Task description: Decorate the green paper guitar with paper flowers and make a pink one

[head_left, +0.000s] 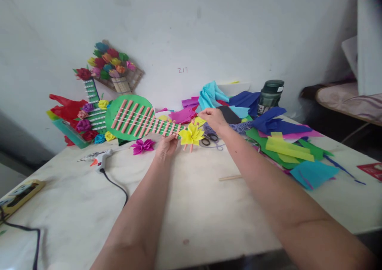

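1 head-worn view, close above the table, looking forward and down, facing the pale wall

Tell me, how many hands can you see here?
2: the left hand holds the green lute-shaped craft, and the right hand is near the yellow flower. No other hands show.

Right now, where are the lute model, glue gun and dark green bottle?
Lute model (130,117): head view, round green body.
Glue gun (103,159): head view, pale casing.
Dark green bottle (269,98): head view, side below lid.
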Demonstrator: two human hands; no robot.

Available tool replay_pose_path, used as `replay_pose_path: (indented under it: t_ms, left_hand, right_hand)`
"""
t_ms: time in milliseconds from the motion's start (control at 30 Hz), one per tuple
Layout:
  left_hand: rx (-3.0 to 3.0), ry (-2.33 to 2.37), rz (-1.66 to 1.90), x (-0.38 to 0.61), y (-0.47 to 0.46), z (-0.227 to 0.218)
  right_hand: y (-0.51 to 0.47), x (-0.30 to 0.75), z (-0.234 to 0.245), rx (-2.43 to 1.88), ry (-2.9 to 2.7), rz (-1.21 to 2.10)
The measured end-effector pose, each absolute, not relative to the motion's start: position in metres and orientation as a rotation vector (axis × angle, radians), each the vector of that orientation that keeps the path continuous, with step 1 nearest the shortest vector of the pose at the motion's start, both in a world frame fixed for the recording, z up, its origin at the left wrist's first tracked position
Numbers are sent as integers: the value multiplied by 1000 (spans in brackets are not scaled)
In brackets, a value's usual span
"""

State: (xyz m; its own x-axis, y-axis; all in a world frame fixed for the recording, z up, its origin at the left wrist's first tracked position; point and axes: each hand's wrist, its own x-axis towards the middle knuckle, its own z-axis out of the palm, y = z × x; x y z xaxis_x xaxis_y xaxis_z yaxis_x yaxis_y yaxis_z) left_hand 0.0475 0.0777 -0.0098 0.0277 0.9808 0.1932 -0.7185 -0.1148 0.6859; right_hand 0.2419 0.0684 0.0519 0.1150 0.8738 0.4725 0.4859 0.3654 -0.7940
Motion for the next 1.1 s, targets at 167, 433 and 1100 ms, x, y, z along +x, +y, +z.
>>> replay_pose_path:
  t_ms: [167,433,1100]
  left_hand:
    - [739,472,1550,47,80,-12]
    - [727,475,1543,48,80,-13]
    - [753,504,1490,53,80,-14]
  right_hand:
    - [67,239,50,-1337,-1691,427]
    - [75,238,44,-1324,-1772,454]
    - [65,233,49,-1428,-1950,329]
